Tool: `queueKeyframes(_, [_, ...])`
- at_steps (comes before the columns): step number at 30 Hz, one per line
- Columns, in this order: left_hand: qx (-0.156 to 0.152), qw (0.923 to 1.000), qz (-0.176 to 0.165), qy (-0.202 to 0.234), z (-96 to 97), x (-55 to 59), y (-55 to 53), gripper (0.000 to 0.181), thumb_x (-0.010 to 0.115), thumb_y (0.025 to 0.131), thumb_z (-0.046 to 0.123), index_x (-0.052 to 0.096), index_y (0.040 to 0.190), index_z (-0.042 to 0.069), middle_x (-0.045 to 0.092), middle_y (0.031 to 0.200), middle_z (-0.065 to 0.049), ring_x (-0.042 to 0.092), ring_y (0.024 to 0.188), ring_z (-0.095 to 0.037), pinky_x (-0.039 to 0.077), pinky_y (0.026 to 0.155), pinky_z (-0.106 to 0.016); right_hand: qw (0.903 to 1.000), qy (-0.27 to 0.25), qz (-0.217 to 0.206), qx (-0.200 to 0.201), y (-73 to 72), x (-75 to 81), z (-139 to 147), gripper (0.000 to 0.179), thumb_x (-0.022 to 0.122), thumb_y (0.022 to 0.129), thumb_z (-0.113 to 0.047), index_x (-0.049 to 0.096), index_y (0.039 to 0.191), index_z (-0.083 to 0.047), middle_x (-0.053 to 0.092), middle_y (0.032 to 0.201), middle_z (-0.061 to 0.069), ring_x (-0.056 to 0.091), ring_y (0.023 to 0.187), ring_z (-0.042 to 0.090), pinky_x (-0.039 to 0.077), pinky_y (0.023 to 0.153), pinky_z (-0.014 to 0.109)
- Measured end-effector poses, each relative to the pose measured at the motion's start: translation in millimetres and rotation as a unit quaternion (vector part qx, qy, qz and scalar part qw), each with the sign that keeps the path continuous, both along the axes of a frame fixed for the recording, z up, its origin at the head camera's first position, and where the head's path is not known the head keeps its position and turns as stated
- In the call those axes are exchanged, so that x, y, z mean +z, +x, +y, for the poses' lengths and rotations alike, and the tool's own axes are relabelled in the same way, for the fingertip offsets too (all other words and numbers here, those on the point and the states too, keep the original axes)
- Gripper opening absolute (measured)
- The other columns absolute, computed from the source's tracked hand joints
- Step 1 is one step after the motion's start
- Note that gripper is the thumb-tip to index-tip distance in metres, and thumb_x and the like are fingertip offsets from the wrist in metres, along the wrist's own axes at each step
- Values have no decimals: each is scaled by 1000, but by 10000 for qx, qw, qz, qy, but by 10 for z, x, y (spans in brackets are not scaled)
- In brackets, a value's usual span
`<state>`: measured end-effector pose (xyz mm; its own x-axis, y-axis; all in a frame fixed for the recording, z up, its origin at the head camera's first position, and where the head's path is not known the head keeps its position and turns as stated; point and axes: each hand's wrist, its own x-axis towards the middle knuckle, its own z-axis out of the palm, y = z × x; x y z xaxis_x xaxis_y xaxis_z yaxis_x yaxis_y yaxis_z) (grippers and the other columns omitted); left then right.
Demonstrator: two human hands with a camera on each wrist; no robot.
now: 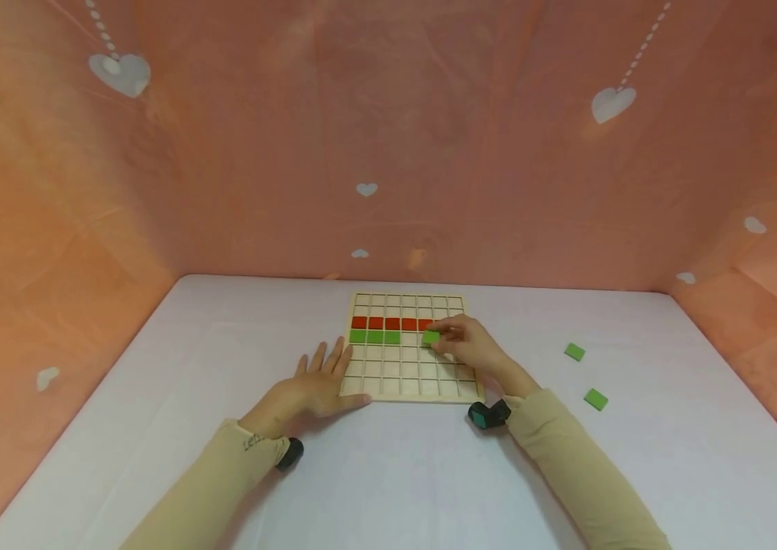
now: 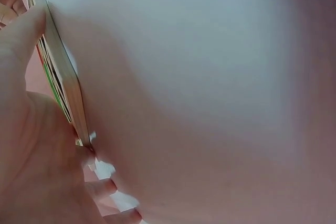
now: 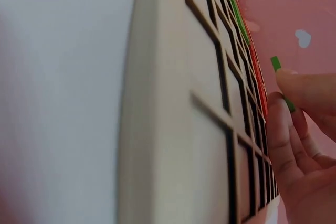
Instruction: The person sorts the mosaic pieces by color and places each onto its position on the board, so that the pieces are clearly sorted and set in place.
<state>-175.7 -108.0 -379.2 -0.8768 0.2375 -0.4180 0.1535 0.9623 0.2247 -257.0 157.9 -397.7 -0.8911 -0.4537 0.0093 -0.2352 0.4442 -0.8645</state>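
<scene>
A pale wooden grid board lies on the white table. Across it runs a row of red tiles, and just below that sit several green tiles at the left end. My right hand pinches a green tile between thumb and fingers over the board; in the right wrist view that tile stands edge-on above the grid. With fingers spread, my left hand rests at the board's lower left corner, its thumb along the front edge. The left wrist view shows the board's side against this hand.
Two loose green tiles, one farther back and one nearer, lie on the table right of the board. A pinkish-orange cloth with white hearts hangs behind and at both sides. Each wrist wears a small black camera.
</scene>
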Motion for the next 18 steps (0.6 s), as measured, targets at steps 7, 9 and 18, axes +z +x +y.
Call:
queueKeyframes(7, [20, 10000, -25, 26, -8, -13, 9, 92, 45, 94, 59, 5, 153, 1, -5, 161, -18, -4, 146, -42, 4, 116, -59, 9999, 26, 103, 108, -28, -21, -91, 34, 65, 89, -7, 63, 122, 1, 59, 119, 19, 59, 99, 25, 48, 84, 33])
queueKeyframes(9, [20, 10000, -37, 66, -6, -15, 8, 92, 45, 94, 59, 6, 153, 1, -4, 161, -18, -3, 146, -42, 4, 116, -59, 9999, 55, 50, 97, -30, -26, -110, 34, 65, 89, -7, 63, 122, 1, 57, 118, 19, 59, 99, 24, 48, 82, 32])
queueKeyframes(18, [43, 9999, -32, 111, -8, 11, 6, 93, 46, 94, 58, 5, 153, 1, -4, 161, -17, -4, 146, -42, 4, 116, -59, 9988, 199, 392, 222, -63, -1, -214, 33, 64, 88, -4, 64, 120, 4, 62, 118, 21, 61, 97, 28, 51, 82, 34])
